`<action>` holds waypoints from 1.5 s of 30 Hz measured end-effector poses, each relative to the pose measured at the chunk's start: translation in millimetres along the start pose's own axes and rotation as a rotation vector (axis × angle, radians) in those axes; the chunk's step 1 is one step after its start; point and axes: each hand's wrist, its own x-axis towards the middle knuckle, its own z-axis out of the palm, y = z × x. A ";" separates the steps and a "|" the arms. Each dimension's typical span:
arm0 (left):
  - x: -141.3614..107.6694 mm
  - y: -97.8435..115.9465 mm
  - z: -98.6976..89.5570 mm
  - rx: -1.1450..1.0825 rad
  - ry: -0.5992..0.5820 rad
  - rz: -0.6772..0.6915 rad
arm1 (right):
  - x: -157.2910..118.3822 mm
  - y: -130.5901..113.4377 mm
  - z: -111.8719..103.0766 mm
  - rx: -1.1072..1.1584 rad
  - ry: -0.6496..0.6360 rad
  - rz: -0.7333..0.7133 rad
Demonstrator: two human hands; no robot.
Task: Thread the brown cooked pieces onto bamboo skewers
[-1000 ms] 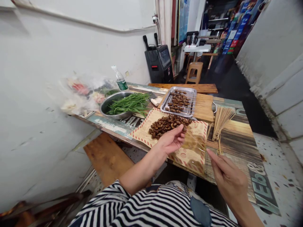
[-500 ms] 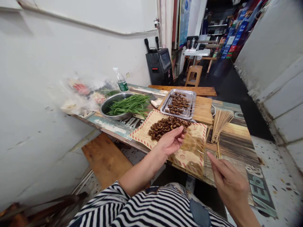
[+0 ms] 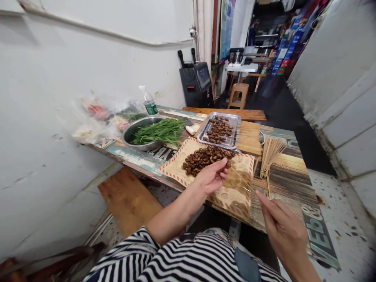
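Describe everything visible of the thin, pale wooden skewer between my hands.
The thin, pale, wood-like skewer looks straight and slants over the tan sheet with a red-striped border. Your right hand pinches its near end; its far end reaches a glossy brown oval piece in your left hand. Its tip is hidden.

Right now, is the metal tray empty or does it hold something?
Not empty: loaded skewers lie side by side in the metal tray, their bare ends reaching over the wooden board.
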 end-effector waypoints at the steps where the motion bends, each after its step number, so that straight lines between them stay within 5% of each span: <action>1: -0.2 -0.3 0.2 0.006 0.001 -0.001 | -0.1 0.1 -0.4 0.005 -0.003 0.000; 23: 2.8 -3.0 -0.3 -0.011 -0.039 -0.034 | -2.0 -0.7 -2.9 -0.073 0.022 -0.018; 45: 1.9 -8.6 4.2 0.180 -0.005 0.138 | -2.5 -3.9 -5.3 -0.192 0.025 -0.056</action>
